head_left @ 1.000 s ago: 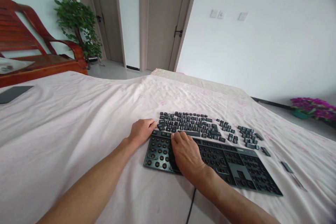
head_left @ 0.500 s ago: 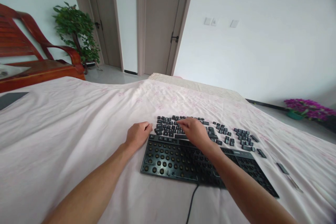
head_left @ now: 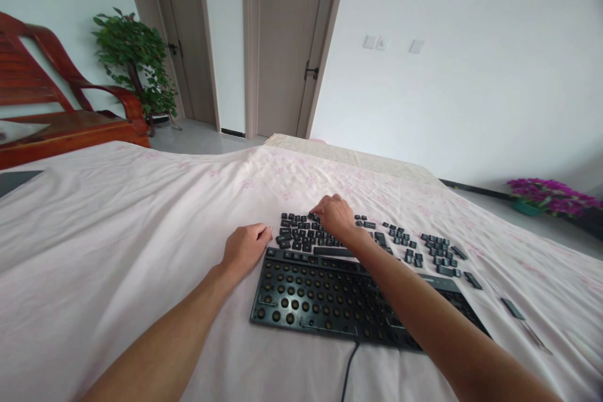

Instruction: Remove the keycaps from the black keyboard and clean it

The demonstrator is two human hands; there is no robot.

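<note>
- Head view: the right hand (head_left: 335, 217) reaches over the loose keycaps (head_left: 306, 241) at the centre of the frame. Its thumb and fingertips are drawn together at a keycap (head_left: 312, 215) in the farthest row; I cannot tell whether they are clamped on it.
- Head view: the left hand (head_left: 245, 250), left of centre, is loosely curled, thumb and forefinger together, beside the upper-left corner of the keyboard (head_left: 325, 309); whether anything is inside it is hidden.
- Head view: the keyboard lies at lower centre on the sheet (head_left: 202, 201), mostly stripped, a few keys left along its upper-left edge. The right forearm crosses over it. A long key (head_left: 332, 252) lies just beyond its top edge.
- Head view, against earlier: one second ago the right hand was at the keyboard's top edge; half a second ago, above the middle keycaps. Now it is farther up the frame, while the left hand keeps its place.
</note>
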